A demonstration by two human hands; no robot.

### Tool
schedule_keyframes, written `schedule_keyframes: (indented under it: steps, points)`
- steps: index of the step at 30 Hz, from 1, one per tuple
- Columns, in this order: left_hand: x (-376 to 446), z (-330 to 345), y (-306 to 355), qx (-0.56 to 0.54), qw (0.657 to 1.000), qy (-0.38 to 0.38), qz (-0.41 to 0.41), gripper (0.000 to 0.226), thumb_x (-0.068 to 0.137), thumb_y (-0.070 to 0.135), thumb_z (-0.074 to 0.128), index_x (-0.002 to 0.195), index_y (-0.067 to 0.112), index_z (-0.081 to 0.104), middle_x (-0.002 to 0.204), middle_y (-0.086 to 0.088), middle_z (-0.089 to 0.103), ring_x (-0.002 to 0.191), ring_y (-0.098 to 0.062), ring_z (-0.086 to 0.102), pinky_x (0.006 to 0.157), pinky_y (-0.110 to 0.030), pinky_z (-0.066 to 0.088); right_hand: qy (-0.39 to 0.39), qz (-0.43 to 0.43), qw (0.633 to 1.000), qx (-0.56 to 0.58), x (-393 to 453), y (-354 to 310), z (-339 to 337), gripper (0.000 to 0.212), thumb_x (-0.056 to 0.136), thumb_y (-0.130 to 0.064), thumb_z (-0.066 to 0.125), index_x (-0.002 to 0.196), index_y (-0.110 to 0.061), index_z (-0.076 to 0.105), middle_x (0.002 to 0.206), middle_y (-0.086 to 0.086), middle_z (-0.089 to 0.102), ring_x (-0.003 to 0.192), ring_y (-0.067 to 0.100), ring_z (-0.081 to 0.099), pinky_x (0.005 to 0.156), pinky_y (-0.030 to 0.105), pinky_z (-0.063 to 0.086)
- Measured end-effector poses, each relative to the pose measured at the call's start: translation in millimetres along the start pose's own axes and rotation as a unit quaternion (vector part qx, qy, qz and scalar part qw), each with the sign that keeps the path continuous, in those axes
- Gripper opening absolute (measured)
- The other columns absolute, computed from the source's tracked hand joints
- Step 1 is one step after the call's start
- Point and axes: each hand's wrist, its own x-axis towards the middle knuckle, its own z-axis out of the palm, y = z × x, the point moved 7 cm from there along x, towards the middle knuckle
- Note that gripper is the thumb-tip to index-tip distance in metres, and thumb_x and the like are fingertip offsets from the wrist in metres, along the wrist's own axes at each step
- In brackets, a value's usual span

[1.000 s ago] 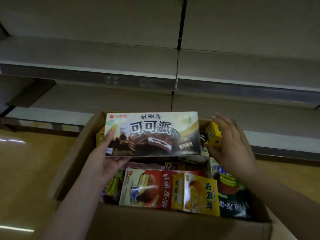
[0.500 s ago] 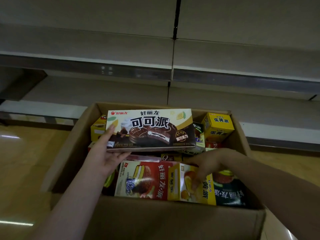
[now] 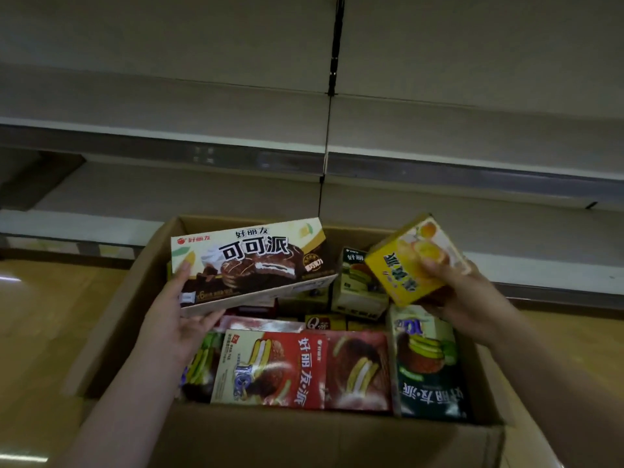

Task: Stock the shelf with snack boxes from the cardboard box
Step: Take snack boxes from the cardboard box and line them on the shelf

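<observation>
An open cardboard box [image 3: 111,325] stands on the floor below me, packed with several snack boxes. My left hand [image 3: 175,319] grips the left end of a long brown-and-white cocoa pie box [image 3: 256,261], held above the left half of the carton. My right hand [image 3: 466,298] grips a small yellow egg-yolk pie box [image 3: 405,265], lifted and tilted above the carton's right rear corner. Inside lie a red pie box [image 3: 273,369], a dark green pie box [image 3: 429,363] and a small pale green box [image 3: 358,282]. The grey shelf [image 3: 236,194] runs behind the carton, bare.
A higher shelf board [image 3: 439,136] runs above the lower one, with a black upright [image 3: 334,45] splitting the back panel. Wooden floor [image 3: 44,315] lies on both sides of the carton. The carton's near wall [image 3: 304,437] is right below me.
My right hand went down into the carton's front, took hold of the yellow box and lifted it up to the right rear. The cocoa pie box tilted slightly in my left hand.
</observation>
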Motion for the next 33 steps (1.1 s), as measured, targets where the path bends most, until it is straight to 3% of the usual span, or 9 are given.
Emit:
schedule_keyframes:
  steps: [2, 4, 7, 12, 17, 22, 25, 29, 33]
  points:
    - [1, 3, -4, 0.021, 1.000, -0.003, 0.000, 0.030, 0.080, 0.026, 0.074, 0.102, 0.014, 0.057, 0.105, -0.011, 0.067, 0.102, -0.028, 0.063, 0.094, -0.050, 0.051, 0.048, -0.111, 0.989, -0.090, -8, 4, -9, 0.084, 0.047, -0.027, 0.091, 0.115, -0.049, 0.047, 0.109, -0.003, 0.068, 0.098, 0.020, 0.068, 0.076, 0.041, 0.055]
    - [2, 4, -7, 0.034, 0.999, -0.006, 0.001, 0.030, 0.081, 0.027, 0.073, 0.104, 0.014, 0.058, 0.108, -0.011, 0.068, 0.102, -0.028, 0.064, 0.093, -0.049, 0.051, 0.059, -0.230, 0.912, -0.334, -20, 2, -5, 0.094, 0.053, -0.023, 0.093, 0.107, -0.072, 0.034, 0.126, -0.010, 0.058, 0.112, 0.017, 0.060, 0.086, 0.042, 0.052]
    - [4, 3, -8, 0.038, 0.999, -0.001, 0.005, 0.030, 0.082, 0.027, 0.073, 0.105, 0.014, 0.059, 0.109, -0.010, 0.069, 0.100, -0.027, 0.065, 0.086, -0.048, 0.053, 0.011, -0.340, 0.819, -0.463, -26, 7, -9, 0.106, 0.064, 0.007, 0.082, 0.112, -0.073, 0.030, 0.144, -0.004, 0.033, 0.134, 0.012, 0.036, 0.098, 0.037, 0.044]
    - [6, -2, -8, 0.025, 1.000, 0.016, -0.003, 0.031, 0.080, 0.027, 0.075, 0.102, 0.014, 0.057, 0.109, -0.012, 0.066, 0.101, -0.029, 0.063, 0.092, -0.051, 0.052, -0.036, -0.208, 0.778, -0.591, -23, 18, -20, 0.094, 0.089, 0.006, 0.053, 0.107, -0.082, 0.024, 0.131, -0.012, 0.040, 0.112, 0.009, 0.047, 0.078, 0.014, 0.046]
    - [7, 1, -14, 0.049, 0.999, 0.005, -0.008, 0.036, 0.080, 0.027, 0.074, 0.109, 0.013, 0.057, 0.114, -0.013, 0.065, 0.106, -0.030, 0.063, 0.094, -0.051, 0.051, -0.027, -0.106, 0.848, -0.518, -26, 25, -18, 0.062, 0.100, -0.005, 0.036, 0.108, -0.066, 0.041, 0.119, -0.013, 0.051, 0.096, 0.008, 0.056, 0.063, 0.012, 0.047]
    - [11, -1, -15, 0.056, 0.998, 0.009, -0.006, 0.035, 0.080, 0.027, 0.074, 0.107, 0.013, 0.057, 0.113, -0.013, 0.066, 0.107, -0.031, 0.063, 0.095, -0.053, 0.050, 0.061, 0.062, 0.991, -0.104, -19, 35, -20, 0.045, 0.089, 0.011, 0.028, 0.098, -0.019, 0.059, 0.107, 0.010, 0.065, 0.089, 0.025, 0.062, 0.073, 0.038, 0.051]
    - [13, -1, -17, 0.058, 0.998, 0.010, -0.010, 0.035, 0.081, 0.027, 0.074, 0.109, 0.013, 0.058, 0.113, -0.013, 0.067, 0.105, -0.031, 0.063, 0.094, -0.053, 0.051, 0.081, 0.140, 0.987, 0.014, -3, 40, -27, 0.038, 0.085, 0.005, 0.034, 0.112, -0.008, 0.057, 0.114, 0.021, 0.064, 0.098, 0.038, 0.061, 0.088, 0.048, 0.046]
    - [16, -3, -19, 0.049, 0.999, 0.015, -0.007, 0.037, 0.081, 0.027, 0.074, 0.111, 0.012, 0.058, 0.112, -0.014, 0.067, 0.103, -0.031, 0.064, 0.092, -0.053, 0.052, 0.027, 0.182, 0.978, -0.093, 17, 35, -7, 0.050, 0.075, -0.024, 0.072, 0.122, -0.018, 0.057, 0.114, 0.017, 0.069, 0.105, 0.039, 0.064, 0.090, 0.061, 0.048]
    - [18, 6, -22, 0.057, 0.998, 0.003, -0.004, 0.031, 0.082, 0.025, 0.073, 0.106, 0.012, 0.059, 0.108, -0.014, 0.068, 0.102, -0.031, 0.065, 0.094, -0.054, 0.051, -0.029, 0.215, 0.959, -0.181, 25, 34, 15, 0.047, 0.067, -0.026, 0.075, 0.112, -0.018, 0.062, 0.104, 0.015, 0.073, 0.100, 0.037, 0.067, 0.094, 0.062, 0.045]
